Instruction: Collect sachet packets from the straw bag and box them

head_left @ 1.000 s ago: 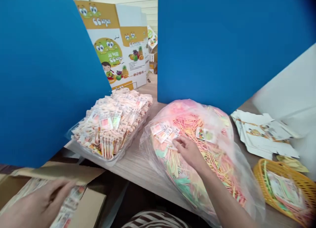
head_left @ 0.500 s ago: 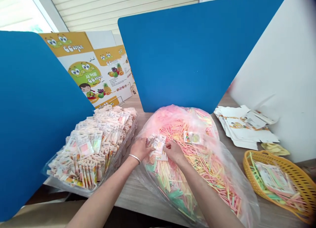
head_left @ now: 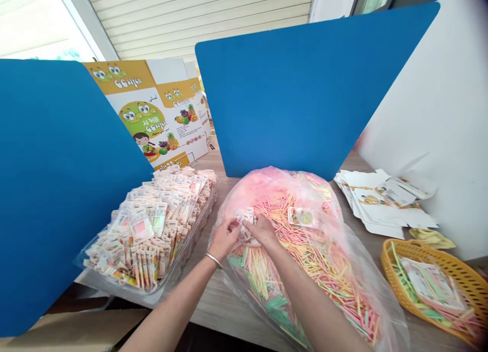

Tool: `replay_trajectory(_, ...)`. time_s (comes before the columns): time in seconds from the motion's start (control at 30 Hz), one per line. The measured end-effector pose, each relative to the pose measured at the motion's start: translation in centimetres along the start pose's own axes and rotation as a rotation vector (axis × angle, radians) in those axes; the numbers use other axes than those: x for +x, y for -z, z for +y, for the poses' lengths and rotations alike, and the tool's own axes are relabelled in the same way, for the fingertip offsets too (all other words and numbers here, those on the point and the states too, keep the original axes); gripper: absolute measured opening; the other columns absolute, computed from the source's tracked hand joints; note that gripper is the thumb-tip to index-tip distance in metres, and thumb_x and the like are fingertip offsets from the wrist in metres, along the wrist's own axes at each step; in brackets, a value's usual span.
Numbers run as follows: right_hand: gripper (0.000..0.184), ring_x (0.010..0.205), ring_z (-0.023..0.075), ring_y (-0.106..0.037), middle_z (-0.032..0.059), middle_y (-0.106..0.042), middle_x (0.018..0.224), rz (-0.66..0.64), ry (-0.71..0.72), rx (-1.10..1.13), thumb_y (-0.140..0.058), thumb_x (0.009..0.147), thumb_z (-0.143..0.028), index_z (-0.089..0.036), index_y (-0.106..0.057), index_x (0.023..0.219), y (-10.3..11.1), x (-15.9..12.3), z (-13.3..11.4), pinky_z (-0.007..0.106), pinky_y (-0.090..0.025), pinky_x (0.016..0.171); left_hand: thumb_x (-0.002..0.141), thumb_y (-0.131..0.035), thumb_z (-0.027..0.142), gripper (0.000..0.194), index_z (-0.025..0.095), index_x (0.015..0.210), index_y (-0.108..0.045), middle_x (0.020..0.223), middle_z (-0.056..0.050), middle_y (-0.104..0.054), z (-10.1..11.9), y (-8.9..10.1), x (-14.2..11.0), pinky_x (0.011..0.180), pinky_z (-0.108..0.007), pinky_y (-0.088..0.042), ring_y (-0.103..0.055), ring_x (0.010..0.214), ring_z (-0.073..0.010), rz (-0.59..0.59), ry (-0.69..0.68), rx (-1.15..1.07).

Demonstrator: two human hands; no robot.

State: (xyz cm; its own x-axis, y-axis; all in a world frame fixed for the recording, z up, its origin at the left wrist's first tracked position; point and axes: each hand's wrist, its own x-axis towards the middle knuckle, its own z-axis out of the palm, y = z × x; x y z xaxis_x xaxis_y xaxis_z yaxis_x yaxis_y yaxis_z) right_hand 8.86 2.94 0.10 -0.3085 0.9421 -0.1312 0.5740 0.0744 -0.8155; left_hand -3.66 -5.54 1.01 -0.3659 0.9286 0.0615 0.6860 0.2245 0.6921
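Observation:
My left hand (head_left: 224, 237), with a bangle at its wrist, curls its fingers at the left edge of a few small printed packets (head_left: 246, 216). Close beside it, my right hand (head_left: 263, 230) pinches at the right side of the same packets; its fingertips partly cover them. Both hands are over a large clear plastic bag (head_left: 371, 255), which lies open and full of thin pink, yellow and green sticks (head_left: 324, 263). Another packet (head_left: 299, 216) rests on the sticks to the right of my hands.
At left stands a clear tray (head_left: 183, 253) heaped with filled packets (head_left: 168, 204). A yellow basket (head_left: 392, 281) with sticks and packets sits at right, near a yellow cloth (head_left: 432, 237) and flat white cartons (head_left: 377, 204). Blue panels (head_left: 290, 103) and a printed box (head_left: 148, 113) stand behind.
My right hand has moved a little left across the packets, and its fingertips now cover more of them. My left fingers have curled in. The whole view has shifted slightly.

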Motion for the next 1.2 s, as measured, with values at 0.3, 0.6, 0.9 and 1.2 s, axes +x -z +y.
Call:
replay_trajectory(0.3,0.034,0.089,0.0283,-0.066,0.0125,-0.070,0.094,0.001,0.020,-0.044,-0.073,0.069,-0.035,-0.016,-0.061,0.095,-1.1,-0.6,-0.6,0.030,-0.042,0.067,0.069,-0.073,0.031,0.036,0.015,0.101,-0.069,0.087,-0.003,-0.071,-1.9,1.4,2.2,0.079,-0.030,-0.049,-0.064,0.082,-0.0207,-0.136,0.070,0.035)
replay_trajectory(0.6,0.027,0.076,0.0194,-0.059,0.0018,-0.063,0.088,0.042,0.268,0.423,-0.054,0.073,-0.023,-0.019,-0.050,0.100,-1.7,-3.1,1.2,0.030,-0.045,0.072,0.082,-0.067,0.029,0.040,0.028,0.122,-0.065,0.140,-0.008,-0.055,1.2,0.8,-2.1,0.111,-0.051,-0.028,-0.037,0.137,-0.0330,0.180,-0.253,0.467)
replay_trajectory(0.9,0.017,0.080,0.0185,-0.054,0.0017,-0.059,0.088,0.081,0.466,0.552,-0.045,0.081,-0.020,-0.019,-0.053,0.096,1.7,-6.9,-0.5,0.031,-0.043,0.077,0.087,-0.063,0.043,0.057,0.024,0.140,-0.051,0.144,-0.012,-0.051,3.2,0.2,-4.3,0.115,-0.057,-0.021,-0.038,0.137,-0.0363,0.576,-0.517,0.584)
replay_trajectory(1.2,0.014,0.084,0.0195,-0.056,0.0010,-0.063,0.085,-0.152,0.431,0.321,-0.053,0.069,-0.016,-0.020,-0.061,0.080,5.9,-7.0,-0.7,0.031,-0.042,0.078,0.077,-0.069,0.031,0.059,0.012,0.130,-0.053,0.108,-0.009,-0.069,3.8,-3.2,-5.0,0.084,-0.029,-0.053,-0.066,0.091,-0.0178,-0.013,-0.098,-0.598)
